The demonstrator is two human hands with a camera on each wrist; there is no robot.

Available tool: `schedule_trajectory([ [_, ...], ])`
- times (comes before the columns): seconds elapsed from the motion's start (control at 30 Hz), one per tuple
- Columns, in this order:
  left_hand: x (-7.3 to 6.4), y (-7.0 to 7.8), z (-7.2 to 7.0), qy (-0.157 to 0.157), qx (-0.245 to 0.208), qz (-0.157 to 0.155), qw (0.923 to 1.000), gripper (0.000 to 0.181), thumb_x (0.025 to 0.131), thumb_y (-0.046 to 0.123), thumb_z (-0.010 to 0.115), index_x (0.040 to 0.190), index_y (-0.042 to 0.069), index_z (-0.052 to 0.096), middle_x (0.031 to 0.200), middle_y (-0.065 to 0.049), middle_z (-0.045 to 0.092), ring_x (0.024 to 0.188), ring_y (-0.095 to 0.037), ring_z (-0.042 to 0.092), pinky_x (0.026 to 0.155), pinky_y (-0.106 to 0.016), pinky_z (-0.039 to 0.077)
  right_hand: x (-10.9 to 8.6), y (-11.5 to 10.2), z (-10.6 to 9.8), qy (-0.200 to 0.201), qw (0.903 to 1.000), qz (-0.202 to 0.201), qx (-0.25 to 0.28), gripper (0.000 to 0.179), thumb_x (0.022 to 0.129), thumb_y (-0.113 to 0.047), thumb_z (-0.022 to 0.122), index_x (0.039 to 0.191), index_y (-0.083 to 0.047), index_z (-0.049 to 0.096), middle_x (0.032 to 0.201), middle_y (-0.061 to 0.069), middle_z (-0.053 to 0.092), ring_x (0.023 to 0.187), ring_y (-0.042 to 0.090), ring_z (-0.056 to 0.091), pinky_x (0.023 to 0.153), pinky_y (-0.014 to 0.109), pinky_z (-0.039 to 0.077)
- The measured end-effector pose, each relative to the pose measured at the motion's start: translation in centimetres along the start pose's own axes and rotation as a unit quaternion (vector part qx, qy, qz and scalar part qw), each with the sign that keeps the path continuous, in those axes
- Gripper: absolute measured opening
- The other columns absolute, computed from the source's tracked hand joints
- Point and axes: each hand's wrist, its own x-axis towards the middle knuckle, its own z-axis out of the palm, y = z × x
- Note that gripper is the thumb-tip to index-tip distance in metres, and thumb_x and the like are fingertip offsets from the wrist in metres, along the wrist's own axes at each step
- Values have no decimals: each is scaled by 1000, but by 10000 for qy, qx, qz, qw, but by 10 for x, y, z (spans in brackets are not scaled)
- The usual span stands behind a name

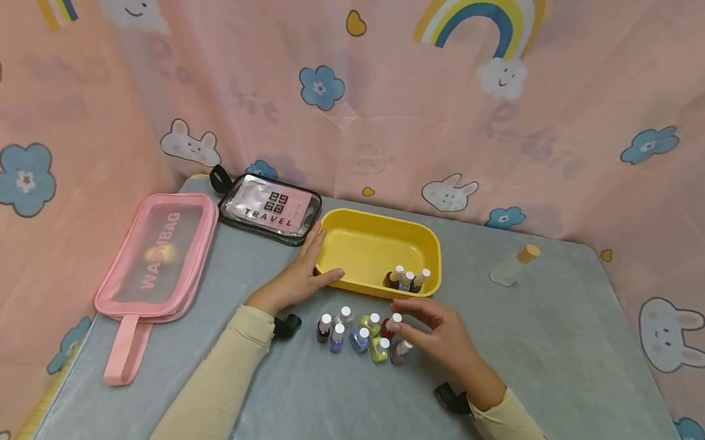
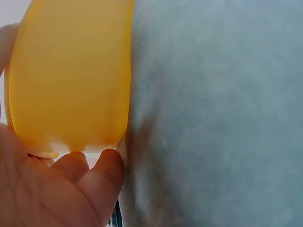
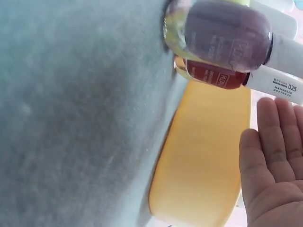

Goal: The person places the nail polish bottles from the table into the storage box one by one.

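Observation:
My left hand (image 1: 289, 280) lies against the left end of the yellow tray (image 1: 361, 224), its thumb along the front rim; in the left wrist view fingers touch the tray wall (image 2: 71, 75). My right hand (image 1: 439, 334) reaches over a group of nail polish bottles in front of the tray, thumb and forefinger spread beside the white cap of a red nail polish bottle (image 3: 213, 74). Close to it stands a mauve nail polish bottle (image 3: 227, 35). Purple (image 1: 337, 339), blue (image 1: 359, 340) and yellow-green (image 1: 379, 349) bottles stand nearby. Three dark-toned bottles (image 1: 406, 280) stand in the tray's right front corner.
A pink wash bag (image 1: 159, 256) with a strap lies at the left. Behind the left hand is a black-edged clear travel pouch (image 1: 272, 206). A clear bottle with an orange cap (image 1: 527, 254) is to the right. A pink patterned cloth (image 1: 370, 114) hangs behind the table.

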Motion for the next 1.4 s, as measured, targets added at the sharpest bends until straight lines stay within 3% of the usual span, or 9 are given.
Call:
schedule_trajectory([
  [0.43, 2, -4, 0, 18, -8, 55, 10000, 104, 103, 40, 70, 171, 9, -2, 177, -4, -18, 161, -35, 4, 126, -56, 16, 4, 1, 4, -213, 9976, 649, 151, 24, 97, -15, 80, 119, -5, 79, 115, 3, 77, 111, 18, 69, 101, 26, 52],
  [0.9, 1, -3, 0, 9, -37, 50, 10000, 104, 103, 39, 71, 171, 10, -2, 177, -3, -18, 161, -35, 4, 126, -56, 16, 6, -4, 2, -530, 9883, 1332, 528, 28, 100, -21, 77, 121, -2, 77, 110, 12, 77, 101, 26, 74, 91, 28, 58],
  [1.2, 1, -4, 1, 27, -39, 62, 10000, 103, 103, 39, 71, 171, 9, -1, 177, -3, -17, 161, -35, 4, 126, -56, 16, 5, -7, -4, -449, 9869, 1499, 388, 30, 99, -25, 78, 120, -4, 78, 103, 6, 79, 99, 26, 74, 92, 27, 57],
  [1.4, 2, -5, 1, 3, -40, 33, 10000, 104, 103, 40, 70, 171, 11, -2, 177, -2, -18, 161, -34, 4, 126, -55, 16, 13, -21, -15, -138, 9931, 1151, 199, 26, 99, -19, 78, 118, -1, 78, 110, 7, 77, 102, 22, 72, 93, 26, 56],
])
